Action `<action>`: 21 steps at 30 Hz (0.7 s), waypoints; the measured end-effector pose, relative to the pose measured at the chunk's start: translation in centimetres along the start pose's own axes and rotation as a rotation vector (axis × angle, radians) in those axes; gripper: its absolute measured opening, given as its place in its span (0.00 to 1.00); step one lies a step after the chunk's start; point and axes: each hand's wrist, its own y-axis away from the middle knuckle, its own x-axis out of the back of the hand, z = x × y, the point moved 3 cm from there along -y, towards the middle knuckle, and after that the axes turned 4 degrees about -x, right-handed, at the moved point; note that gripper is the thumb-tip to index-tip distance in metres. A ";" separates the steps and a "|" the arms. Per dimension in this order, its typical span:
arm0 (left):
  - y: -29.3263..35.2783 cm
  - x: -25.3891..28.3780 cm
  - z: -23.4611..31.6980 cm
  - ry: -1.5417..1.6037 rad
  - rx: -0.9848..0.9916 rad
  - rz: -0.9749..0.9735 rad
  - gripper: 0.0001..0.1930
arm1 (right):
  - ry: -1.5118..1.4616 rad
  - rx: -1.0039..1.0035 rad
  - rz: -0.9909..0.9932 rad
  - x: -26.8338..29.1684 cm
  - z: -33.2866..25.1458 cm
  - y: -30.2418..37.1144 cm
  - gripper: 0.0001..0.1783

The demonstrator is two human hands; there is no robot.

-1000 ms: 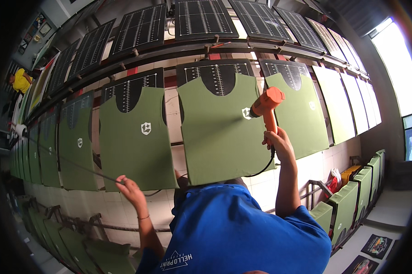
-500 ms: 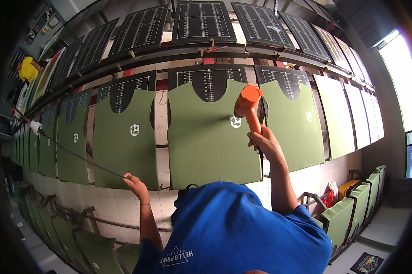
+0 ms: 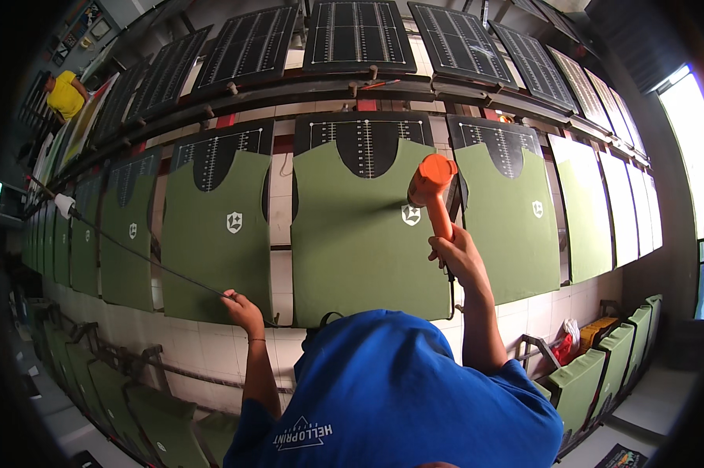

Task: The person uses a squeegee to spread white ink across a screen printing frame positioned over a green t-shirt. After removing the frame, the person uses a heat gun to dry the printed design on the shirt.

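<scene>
My right hand [image 3: 462, 256] is closed around the handle of an orange hair dryer [image 3: 433, 181]. Its nozzle end hangs just above a white shield-shaped print [image 3: 410, 215] on a green shirt piece [image 3: 356, 261]. That piece lies on a black marked board [image 3: 311, 131] in front of me, whose upper part shows at the neckline. Pinched in the fingers of my left hand [image 3: 245, 312] is a dark cord [image 3: 153, 264]. It runs up left to a white cone-shaped fitting [image 3: 65, 204]; a shorter stretch passes toward my body.
More green shirt pieces [image 3: 211, 269] on boards flank the middle one. Bare black boards [image 3: 358, 35] fill the row beyond a dark rail [image 3: 266, 95]. White boards [image 3: 578, 203] stand at right. Behind me are more green-covered boards [image 3: 574, 382]. A person in yellow [image 3: 67, 95] is far left.
The scene has shifted a little to the right in the picture. The hair dryer sits slightly closer to the white print. Both hands keep their holds.
</scene>
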 end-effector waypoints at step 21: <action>0.3 -0.2 1.3 -0.115 -0.029 0.030 0.09 | -0.088 -0.019 0.022 0.5 0.9 1.0 0.14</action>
